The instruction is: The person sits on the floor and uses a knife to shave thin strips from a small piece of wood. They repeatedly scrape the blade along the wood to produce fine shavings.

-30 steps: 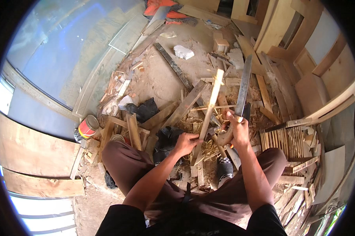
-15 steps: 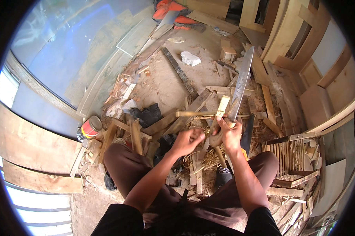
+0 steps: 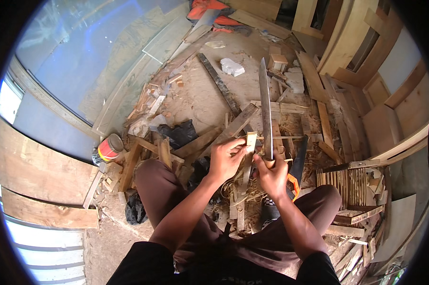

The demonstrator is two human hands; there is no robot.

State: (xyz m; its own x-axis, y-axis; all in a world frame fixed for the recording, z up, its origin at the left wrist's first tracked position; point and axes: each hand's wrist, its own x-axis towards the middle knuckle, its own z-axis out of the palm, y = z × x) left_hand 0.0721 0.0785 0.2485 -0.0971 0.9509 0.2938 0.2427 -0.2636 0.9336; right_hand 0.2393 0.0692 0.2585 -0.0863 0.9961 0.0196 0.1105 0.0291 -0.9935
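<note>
Dusty floor with wood scraps, left hand pinching a narrow wooden strip, right hand clasped round a long knife

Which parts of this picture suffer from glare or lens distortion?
Head view: glare streaks the blue panel; pale slats at lower left look washed out; the large board at left has edges bent by the fisheye; the long blade has a clear outline.

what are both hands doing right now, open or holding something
Left hand: closed, holding a wood strip near its upper end.
Right hand: closed, holding a long-bladed knife.
</note>
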